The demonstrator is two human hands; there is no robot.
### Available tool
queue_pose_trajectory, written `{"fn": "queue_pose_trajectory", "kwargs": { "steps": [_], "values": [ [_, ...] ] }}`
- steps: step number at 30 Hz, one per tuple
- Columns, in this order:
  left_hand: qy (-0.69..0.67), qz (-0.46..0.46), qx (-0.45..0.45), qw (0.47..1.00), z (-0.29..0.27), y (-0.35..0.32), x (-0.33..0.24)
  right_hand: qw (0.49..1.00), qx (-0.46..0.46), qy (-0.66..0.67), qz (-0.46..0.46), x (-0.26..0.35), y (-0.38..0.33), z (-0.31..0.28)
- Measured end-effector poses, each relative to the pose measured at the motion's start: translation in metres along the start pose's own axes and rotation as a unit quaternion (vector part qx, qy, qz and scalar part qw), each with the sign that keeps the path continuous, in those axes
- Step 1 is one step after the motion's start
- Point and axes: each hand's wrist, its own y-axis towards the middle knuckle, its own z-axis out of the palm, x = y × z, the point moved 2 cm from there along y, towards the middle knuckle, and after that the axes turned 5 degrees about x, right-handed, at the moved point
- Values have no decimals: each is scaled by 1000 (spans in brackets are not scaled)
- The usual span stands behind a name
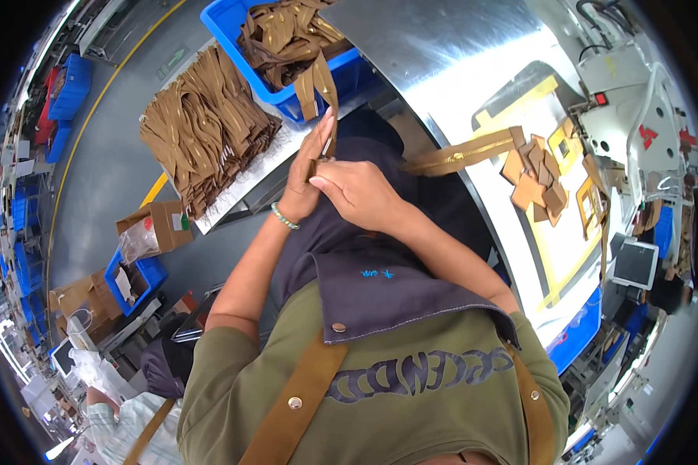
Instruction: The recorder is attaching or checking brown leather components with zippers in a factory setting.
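My left hand (304, 182), with a beaded bracelet (285, 216) at its wrist, points upward with its fingers long and close together. A brown strip (316, 84) loops above its fingertips and runs down along the fingers, which press it. My right hand (358, 194) is curled against the left palm, thumb bent over. A bit of brown shows between the two hands, and a small shiny piece sits by the left fingers; what the right hand grips is hidden. Right of my hands, a brown strip with a gold zipper (461, 155) reaches over the table edge.
A blue bin (223, 31) of brown strips stands ahead, beside a thick stack of strips (202, 116) on a pale surface. Brown pieces (537, 177) and a yellow frame (593, 208) lie on the metal table (419, 39) by a white machine (620, 124). A co-worker (136, 422) sits lower left.
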Motion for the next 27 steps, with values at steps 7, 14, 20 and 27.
{"fn": "queue_pose_trajectory", "kwargs": {
  "steps": [7, 14, 20, 27],
  "values": [
    [97, 55, 25, 993, 3, 14, -7, 992, 12, 107, 63, 10, -2, -16],
    [-72, -312, 173, 932, -28, -64, -66, 967, -34, 243, 72, 11, -6, -24],
    [93, -404, 280, 866, -82, -132, -96, 969, -1, 208, 136, -34, -4, -6],
    [308, -250, 192, 898, -68, -116, -112, 968, 123, 217, 30, 4, 12, 52]
  ]
}}
